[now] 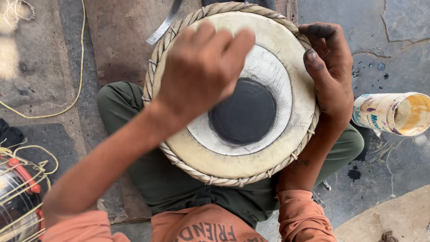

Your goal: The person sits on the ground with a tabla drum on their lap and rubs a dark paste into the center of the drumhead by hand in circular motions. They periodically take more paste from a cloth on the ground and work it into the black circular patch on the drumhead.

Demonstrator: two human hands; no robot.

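Looks like the working-the-head stage on this hand drum (233, 96) — it sits upright in the person's lap, between the knees in green trousers (130, 112), skin facing up at the camera. The left hand (201, 67) is over the upper left part of the skin, fingers curled in loosely and a bit blurred; I can't tell whether its grip holds anything or whether the knuckles are just brushing the skin. The right hand (329, 71) is cupped over the right rim, fingers bent around the edge, steadying the shell. Its fingertips are smudged black.

My guess is that the black centre patch (242, 112) is being rubbed or finished. If so, whatever comes next wants the right hand to keep the drum from rocking while the left works evenly across the middle without straying onto the pale outer ring.

The drum itself: cream skin, a chalky grey-white ring around a matte black circle, and a braided rope hoop (215, 180) all round the edge with lacing knots showing. Some dark dusting on the lower right of the skin.

On the stone floor (403, 40) just right of the drum lies a tipped-over plastic tub (392, 114) — open mouth, yellowish residue inside.
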